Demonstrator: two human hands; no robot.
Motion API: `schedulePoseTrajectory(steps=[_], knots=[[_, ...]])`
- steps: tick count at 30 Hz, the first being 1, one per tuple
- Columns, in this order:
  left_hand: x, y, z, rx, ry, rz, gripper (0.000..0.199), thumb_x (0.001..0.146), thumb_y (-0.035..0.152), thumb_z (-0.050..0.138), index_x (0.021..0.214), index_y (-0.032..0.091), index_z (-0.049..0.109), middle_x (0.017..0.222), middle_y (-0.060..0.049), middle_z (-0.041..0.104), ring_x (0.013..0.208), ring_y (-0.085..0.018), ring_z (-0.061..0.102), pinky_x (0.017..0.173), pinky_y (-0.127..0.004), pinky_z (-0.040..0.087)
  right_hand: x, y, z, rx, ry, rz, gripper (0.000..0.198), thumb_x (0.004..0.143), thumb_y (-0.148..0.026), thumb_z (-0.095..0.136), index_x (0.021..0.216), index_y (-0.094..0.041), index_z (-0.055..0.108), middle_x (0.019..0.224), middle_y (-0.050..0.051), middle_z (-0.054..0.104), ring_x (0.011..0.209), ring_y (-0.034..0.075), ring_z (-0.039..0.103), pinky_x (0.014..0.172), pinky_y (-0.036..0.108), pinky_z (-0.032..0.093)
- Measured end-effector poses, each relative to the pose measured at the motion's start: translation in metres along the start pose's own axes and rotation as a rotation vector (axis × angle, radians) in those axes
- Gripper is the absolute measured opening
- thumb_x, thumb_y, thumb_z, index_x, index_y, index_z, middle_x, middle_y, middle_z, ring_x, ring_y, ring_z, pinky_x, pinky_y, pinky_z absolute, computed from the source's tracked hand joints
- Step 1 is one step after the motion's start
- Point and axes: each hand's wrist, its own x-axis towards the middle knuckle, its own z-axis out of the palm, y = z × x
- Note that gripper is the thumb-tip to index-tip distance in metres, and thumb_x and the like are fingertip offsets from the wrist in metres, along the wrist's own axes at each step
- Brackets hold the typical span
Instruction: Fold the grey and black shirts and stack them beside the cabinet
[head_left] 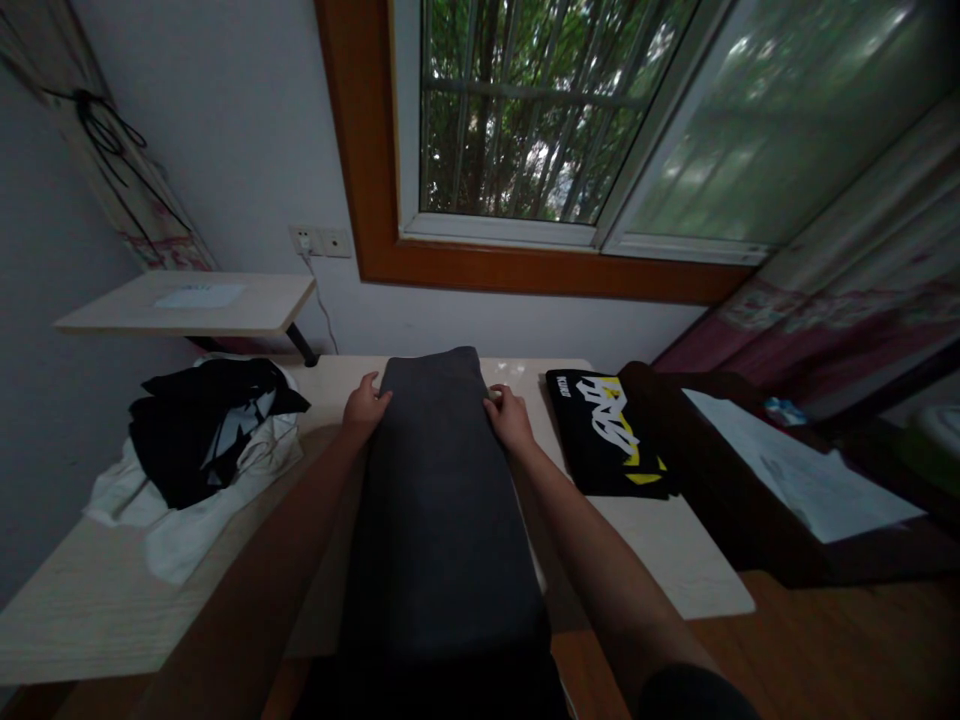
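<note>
Grey cloth [439, 500]: lying on the pale wood-grain table [667, 560], forming a long, smooth, matte strip.
Left hand [364, 408]: resting curved fingers at the strip's far left edge, leaving clamping unclear.
Right hand [511, 418]: resting curled fingers against the opposite edge, likewise unclear.
Folded black garment [581, 440]: lying flat at right, showing white lettering.
Black-and-white heap [184, 430]: sitting crumpled at left.

A plain dark sleeve [694, 692] shows near the right elbow; the forearms [607, 565] and hands [513, 420] are bare.
</note>
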Motion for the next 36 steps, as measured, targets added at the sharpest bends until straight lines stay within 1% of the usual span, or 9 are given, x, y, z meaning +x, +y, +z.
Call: schedulePoseTrajectory(steps=[5, 9, 12, 15, 18, 21, 25, 34, 36], knots=[[-0.037, -0.001, -0.021, 0.004, -0.128, -0.024, 0.071, 0.088, 0.055, 0.062, 0.148, 0.020, 0.046, 0.093, -0.007, 0.072, 0.083, -0.024, 0.070, 0.074, -0.032, 0.049, -0.027, 0.004, -0.013, 0.145, -0.067, -0.044, 0.046, 0.093, -0.041, 0.056, 0.133, -0.019, 0.056, 0.098, 0.006, 0.068, 0.098, 0.024, 0.061, 0.091, 0.037, 0.047], [-0.077, -0.005, -0.043, -0.073, -0.274, 0.037, 0.080, 0.085, 0.051, 0.067, 0.153, 0.023, 0.038, 0.098, -0.007, 0.074, 0.087, -0.026, 0.072, 0.076, -0.033, 0.050, -0.058, 0.002, -0.029, 0.214, -0.160, -0.083, 0.052, 0.091, -0.042, 0.059, 0.138, -0.020, 0.055, 0.111, 0.009, 0.067, 0.100, 0.025, 0.062, 0.091, 0.039, 0.050], [-0.106, -0.009, -0.053, -0.103, -0.332, 0.030, 0.080, 0.085, 0.049, 0.067, 0.154, 0.023, 0.037, 0.096, -0.006, 0.075, 0.090, -0.027, 0.073, 0.078, -0.034, 0.050, -0.083, 0.001, -0.037, 0.257, -0.204, -0.085, 0.051, 0.090, -0.041, 0.061, 0.137, -0.023, 0.057, 0.128, 0.011, 0.064, 0.116, 0.026, 0.060, 0.102, 0.042, 0.048], [-0.131, -0.010, -0.056, -0.091, -0.320, -0.017, 0.073, 0.087, 0.047, 0.064, 0.152, 0.025, 0.040, 0.093, -0.005, 0.076, 0.087, -0.027, 0.073, 0.077, -0.035, 0.050, -0.107, 0.001, -0.041, 0.257, -0.214, -0.107, 0.041, 0.090, -0.040, 0.061, 0.129, -0.025, 0.064, 0.140, 0.010, 0.058, 0.134, 0.026, 0.052, 0.114, 0.045, 0.039], [-0.148, -0.007, -0.055, -0.105, -0.239, -0.043, 0.063, 0.090, 0.045, 0.061, 0.147, 0.026, 0.046, 0.100, -0.006, 0.075, 0.091, -0.026, 0.072, 0.081, -0.036, 0.051, -0.124, 0.000, -0.043, 0.239, -0.233, -0.104, 0.028, 0.092, -0.038, 0.060, 0.114, -0.027, 0.073, 0.139, 0.009, 0.060, 0.141, 0.026, 0.045, 0.118, 0.047, 0.036], [-0.153, -0.004, -0.053, -0.119, -0.187, -0.056, 0.059, 0.091, 0.042, 0.061, 0.145, 0.025, 0.048, 0.102, -0.007, 0.075, 0.094, -0.026, 0.072, 0.083, -0.037, 0.052, -0.131, -0.002, -0.044, 0.237, -0.226, -0.090, 0.025, 0.095, -0.038, 0.057, 0.106, -0.027, 0.077, 0.130, 0.009, 0.066, 0.141, 0.026, 0.045, 0.117, 0.047, 0.037], [-0.147, -0.004, -0.052, -0.140, -0.179, -0.070, 0.060, 0.089, 0.037, 0.063, 0.146, 0.025, 0.047, 0.102, -0.007, 0.075, 0.095, -0.026, 0.072, 0.084, -0.038, 0.052, -0.127, -0.003, -0.043, 0.237, -0.191, -0.071, 0.028, 0.096, -0.039, 0.054, 0.101, -0.027, 0.078, 0.121, 0.009, 0.070, 0.135, 0.027, 0.050, 0.117, 0.049, 0.037], [-0.119, -0.003, -0.045, -0.154, -0.153, -0.040, 0.065, 0.085, 0.031, 0.065, 0.146, 0.020, 0.046, 0.093, -0.005, 0.074, 0.088, -0.025, 0.071, 0.084, -0.037, 0.051, -0.097, 0.001, -0.032, 0.291, -0.139, -0.013, 0.025, 0.091, -0.039, 0.057, 0.093, -0.028, 0.079, 0.107, 0.007, 0.075, 0.122, 0.028, 0.058, 0.111, 0.047, 0.041], [-0.111, 0.000, -0.044, -0.146, -0.142, -0.030, 0.066, 0.084, 0.028, 0.065, 0.147, 0.021, 0.045, 0.095, -0.005, 0.073, 0.089, -0.024, 0.070, 0.084, -0.037, 0.051, -0.090, -0.002, -0.033, 0.328, -0.166, -0.029, 0.026, 0.090, -0.042, 0.057, 0.090, -0.027, 0.078, 0.103, 0.006, 0.075, 0.114, 0.028, 0.062, 0.107, 0.046, 0.044]])
